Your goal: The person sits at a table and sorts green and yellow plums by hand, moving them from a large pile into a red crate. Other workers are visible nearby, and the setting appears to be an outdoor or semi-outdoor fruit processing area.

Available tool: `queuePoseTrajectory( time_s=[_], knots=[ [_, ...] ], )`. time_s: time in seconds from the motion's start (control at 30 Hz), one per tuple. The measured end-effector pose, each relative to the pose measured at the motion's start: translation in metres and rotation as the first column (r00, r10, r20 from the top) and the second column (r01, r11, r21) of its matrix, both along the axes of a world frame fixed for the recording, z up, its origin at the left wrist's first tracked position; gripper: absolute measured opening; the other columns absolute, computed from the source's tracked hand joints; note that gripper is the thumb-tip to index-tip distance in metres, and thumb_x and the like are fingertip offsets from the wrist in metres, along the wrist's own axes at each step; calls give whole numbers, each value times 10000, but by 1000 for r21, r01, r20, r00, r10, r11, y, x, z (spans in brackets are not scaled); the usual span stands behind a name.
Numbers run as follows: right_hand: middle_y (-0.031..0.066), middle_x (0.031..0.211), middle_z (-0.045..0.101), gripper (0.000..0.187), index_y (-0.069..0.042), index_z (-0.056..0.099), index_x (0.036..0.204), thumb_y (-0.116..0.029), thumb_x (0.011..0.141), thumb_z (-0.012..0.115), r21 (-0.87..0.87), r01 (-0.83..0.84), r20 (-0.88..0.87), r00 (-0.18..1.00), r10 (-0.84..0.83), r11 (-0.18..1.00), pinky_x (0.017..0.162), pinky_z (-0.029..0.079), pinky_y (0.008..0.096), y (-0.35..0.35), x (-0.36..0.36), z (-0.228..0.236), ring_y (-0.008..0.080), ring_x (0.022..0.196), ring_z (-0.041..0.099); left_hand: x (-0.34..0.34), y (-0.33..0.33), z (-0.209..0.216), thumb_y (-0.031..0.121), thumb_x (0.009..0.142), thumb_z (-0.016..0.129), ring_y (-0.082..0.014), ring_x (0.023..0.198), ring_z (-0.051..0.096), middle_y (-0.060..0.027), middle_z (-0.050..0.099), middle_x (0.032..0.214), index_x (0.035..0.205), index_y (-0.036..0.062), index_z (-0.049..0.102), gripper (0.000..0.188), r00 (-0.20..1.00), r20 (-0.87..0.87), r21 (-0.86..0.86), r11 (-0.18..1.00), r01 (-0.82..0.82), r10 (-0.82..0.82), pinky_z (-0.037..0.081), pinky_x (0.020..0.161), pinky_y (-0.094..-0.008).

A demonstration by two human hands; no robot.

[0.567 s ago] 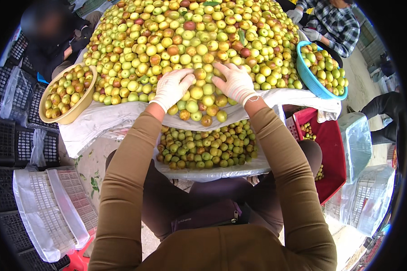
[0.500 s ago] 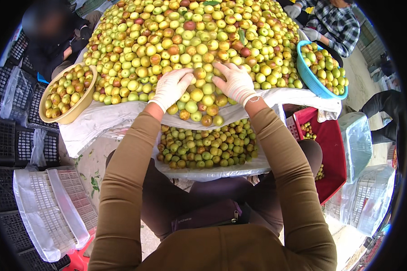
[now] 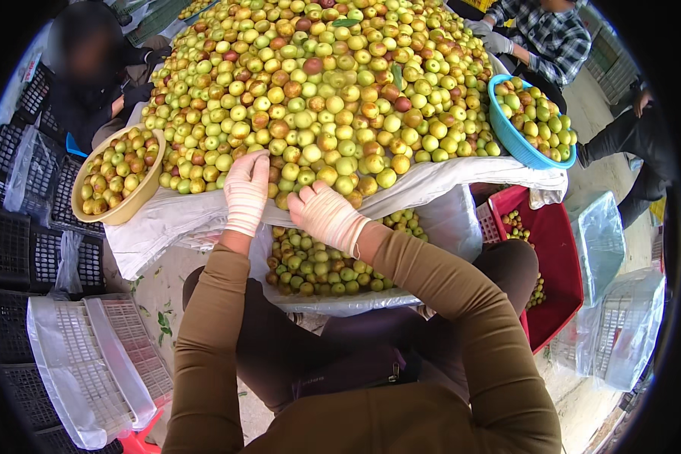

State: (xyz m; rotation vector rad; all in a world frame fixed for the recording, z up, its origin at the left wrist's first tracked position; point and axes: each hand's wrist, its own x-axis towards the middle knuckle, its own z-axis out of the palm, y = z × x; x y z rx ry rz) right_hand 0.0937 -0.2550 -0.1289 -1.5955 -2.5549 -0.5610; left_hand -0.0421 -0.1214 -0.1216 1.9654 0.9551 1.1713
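Note:
A big heap of yellow-green jujubes (image 3: 333, 98), some blushed red-brown, covers the table before me. At its front edge is my left hand (image 3: 247, 193) in a thin whitish glove, fingers curled and pressed together beside the fruit. My right hand (image 3: 327, 217), gloved the same way, bends in from the right with its fingers curled against the lowest jujubes. What either hand holds, if anything, is hidden. Below the table edge, a crate lined with clear plastic (image 3: 450, 223) holds more jujubes (image 3: 321, 265), partly covered by my right hand and forearm.
A tan basin (image 3: 155, 170) of jujubes sits at the left, a blue basket (image 3: 509, 136) at the right. White cloth (image 3: 147, 234) drapes the table edge. A red bin (image 3: 560, 265) stands by my right knee, crates (image 3: 68, 363) at left. Co-workers sit at both far sides.
Both hands have drawn back toward me from the heap, the right one also swinging left. Jujubes at the front edge have shifted, baring some cloth on the right. The view has moved slightly.

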Motion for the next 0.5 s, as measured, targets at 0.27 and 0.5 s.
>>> queuePoseTrajectory(
  time_s=[0.27,0.5],
  knots=[
    [59,891,591,115,-133,645,919,-203,854,581,-52,0,-193,981,-10,999,730,517,385,0,14,0,254,862,640,-6,-3,3,121,964,620,-182,920,651,-127,706,1029,1081,-45,699,218,997,75,-30,1000,7,-4,518,865,-310],
    [147,813,614,186,-93,629,945,-277,926,621,87,231,-655,746,-119,969,596,531,438,-21,47,19,345,658,643,-2,-1,0,149,950,642,-209,921,657,-143,702,1035,1098,-13,709,230,999,29,-1,1000,-17,17,518,872,-325]
  ],
)
